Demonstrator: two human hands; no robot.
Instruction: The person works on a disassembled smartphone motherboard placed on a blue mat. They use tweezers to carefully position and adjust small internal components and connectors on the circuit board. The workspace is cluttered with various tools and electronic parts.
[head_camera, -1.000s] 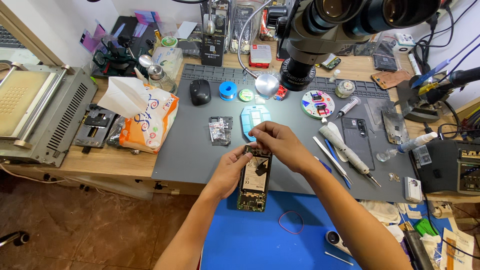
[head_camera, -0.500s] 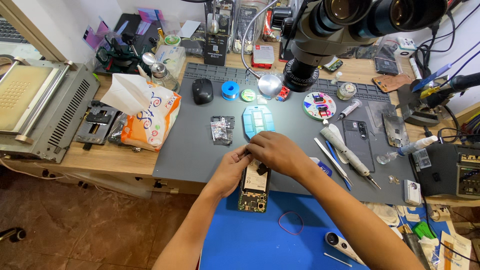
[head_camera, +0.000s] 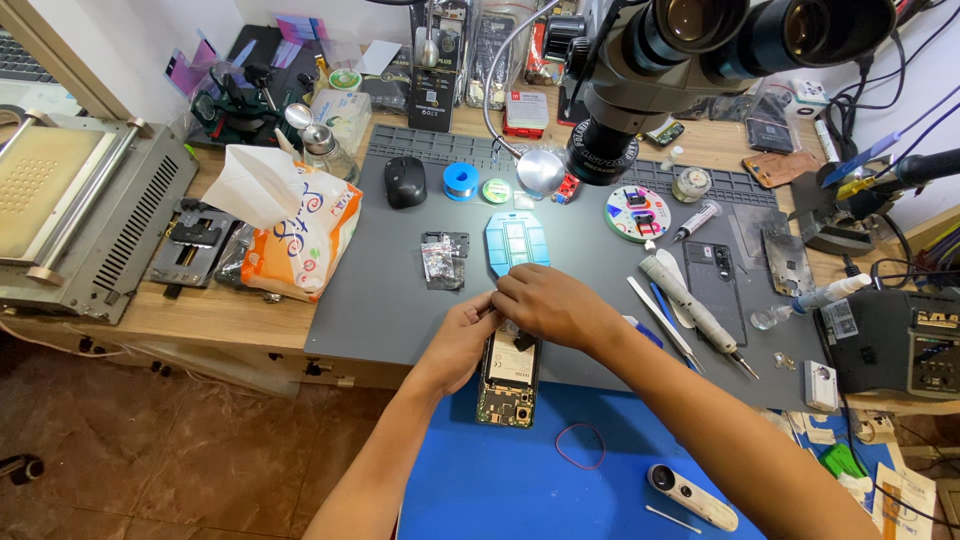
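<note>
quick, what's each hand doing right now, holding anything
Left hand: closed on the top edge of the opened phone, steadying it.
Right hand: fingers curled down on the phone's top end; whether they pinch anything cannot be told.

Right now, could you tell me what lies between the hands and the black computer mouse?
In the head view, only bare grey mat lies between the hands and black mouse.

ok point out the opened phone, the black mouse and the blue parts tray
opened phone (head_camera: 508, 385), head view, on its exposed board
black mouse (head_camera: 405, 182), head view, on its top shell
blue parts tray (head_camera: 517, 242), head view, on its compartment grid
</note>
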